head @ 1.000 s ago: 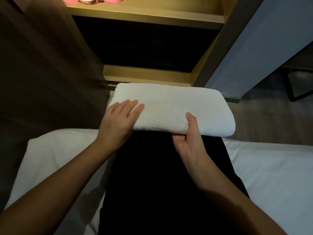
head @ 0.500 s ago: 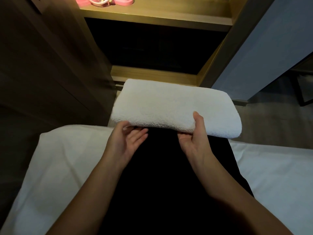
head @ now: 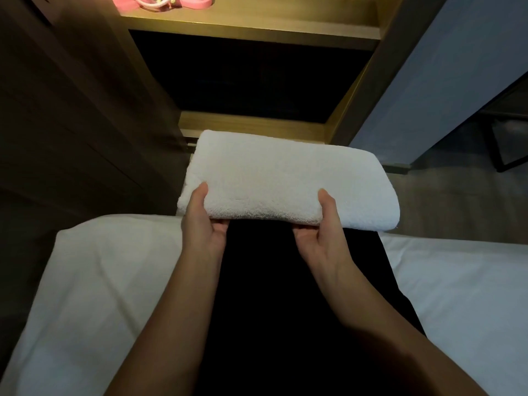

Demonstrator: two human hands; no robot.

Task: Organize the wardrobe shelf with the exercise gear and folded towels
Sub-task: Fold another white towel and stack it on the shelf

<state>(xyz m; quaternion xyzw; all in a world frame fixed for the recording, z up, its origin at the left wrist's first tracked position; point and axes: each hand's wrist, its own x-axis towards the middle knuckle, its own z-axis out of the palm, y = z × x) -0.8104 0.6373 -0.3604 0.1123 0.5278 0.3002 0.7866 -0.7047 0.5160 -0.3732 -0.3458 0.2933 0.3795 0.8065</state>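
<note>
A white bed [head: 100, 295] is spreading across the lower view from 8 o'clock to 4 o'clock. A wooden wardrobe [head: 357, 90] is standing open at 12 o'clock. Its upper shelf [head: 257, 24] is glowing under warm light, and the compartment beneath it is lying in deep shadow. The person's black-clad legs [head: 285, 310] are running up the middle from 6 o'clock toward the centre, lying over the bed. A folded white towel [head: 285, 181] is sitting across the centre, above the knees. Its far edge is reaching the wardrobe's lower ledge [head: 251, 124], and whether it is resting on the legs or being held clear of them cannot be told. The left hand [head: 203, 224] is gripping the towel's near edge toward its 9 o'clock end, thumb on top and fingers tucked underneath. The right hand [head: 323, 238] is gripping the same edge toward 3 o'clock in the same way, thumb pressing down and fingers curling under. Pink exercise bands [head: 197, 0] with a pale cord are lying on the upper shelf at 11 o'clock, well apart from the towel.
</note>
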